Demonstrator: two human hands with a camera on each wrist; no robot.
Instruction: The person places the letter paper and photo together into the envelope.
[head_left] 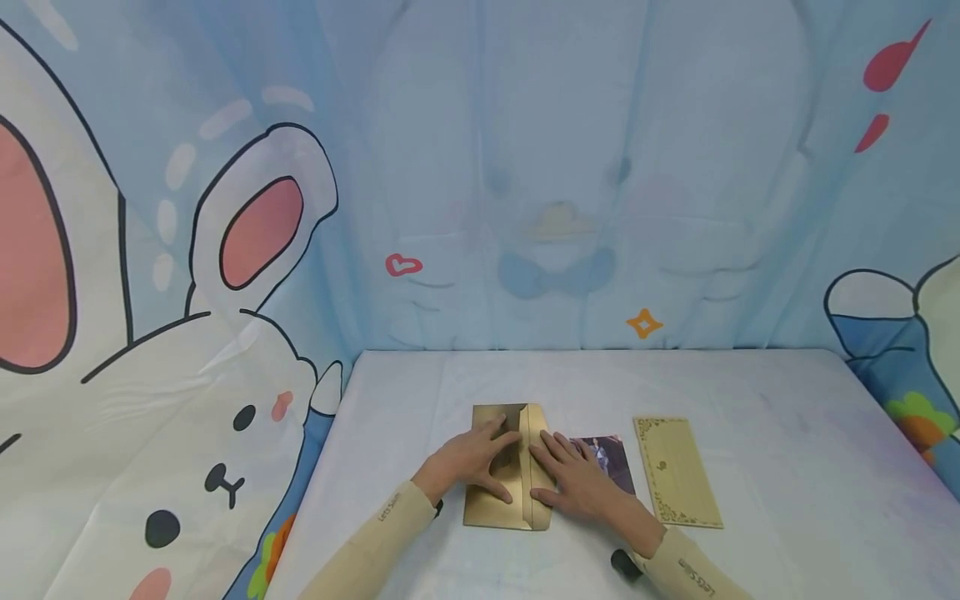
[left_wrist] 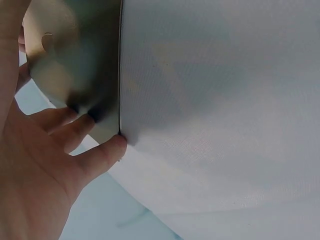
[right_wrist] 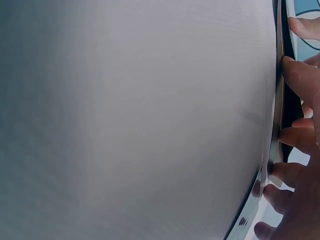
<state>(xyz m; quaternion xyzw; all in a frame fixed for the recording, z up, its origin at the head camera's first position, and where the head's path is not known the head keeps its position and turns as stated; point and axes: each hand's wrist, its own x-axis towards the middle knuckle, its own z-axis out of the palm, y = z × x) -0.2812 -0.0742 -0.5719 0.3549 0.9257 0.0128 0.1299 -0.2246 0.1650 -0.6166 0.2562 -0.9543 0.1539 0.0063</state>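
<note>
"What lies under those hands?"

"A gold envelope (head_left: pixel 513 469), flat on the desk (head_left: pixel 408 400), left of a printed photo (head_left: pixel 613 460). The left hand (head_left: pixel 467 457) spreads its fingers across it, gripping nothing; the right hand (head_left: pixel 583 485) rests extended fingers on its flap (head_left: pixel 535 423)."

"How would it handle?"

"Light, I'd judge: thin, crisp enough to crease, its sheen perhaps slippery. Best pinched by the outer edges; hard squeezing could buckle it."

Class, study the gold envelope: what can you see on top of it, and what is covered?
The left hand rests on the gold envelope, and the right hand touches its flap. The surface beneath both is covered; whatever may be inside cannot be seen.
</note>
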